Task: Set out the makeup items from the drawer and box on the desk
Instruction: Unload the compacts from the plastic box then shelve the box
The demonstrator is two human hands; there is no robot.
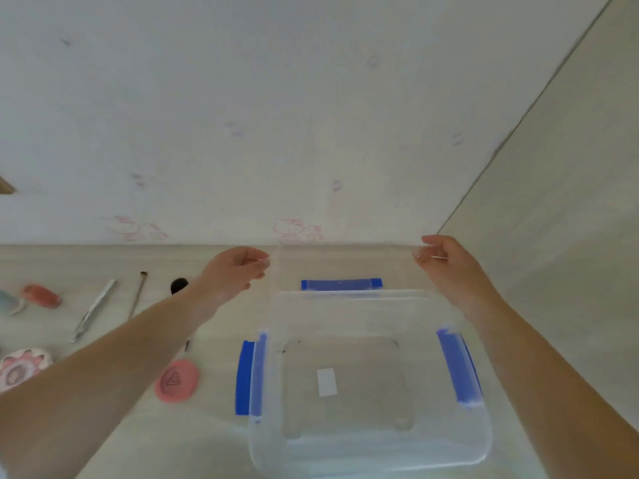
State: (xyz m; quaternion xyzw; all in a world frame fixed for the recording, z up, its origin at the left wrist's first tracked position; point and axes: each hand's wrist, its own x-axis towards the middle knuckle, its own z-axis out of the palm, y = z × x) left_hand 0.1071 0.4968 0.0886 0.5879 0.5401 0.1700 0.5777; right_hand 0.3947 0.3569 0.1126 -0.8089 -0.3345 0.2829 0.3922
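no words or numbers can be read anywhere here. the one clear sign is a triangle outline — pressed or printed on the lid of the round pink compact [176, 380] lying on the bench [214, 344]. the white label [326, 382] on the bottom of the clear box [371, 440] looks blank, and the faint pink cartoon drawings [298, 229] on the wall carry no lettering that can be made out.

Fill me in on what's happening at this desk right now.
A person holds a clear lid by its two sides, the left hand and right hand each with a grip on an edge, above the far side of a clear plastic box with blue clasps. The box looks empty. Makeup items already lie to its left on the desk: a pink compact, brushes and tweezers.
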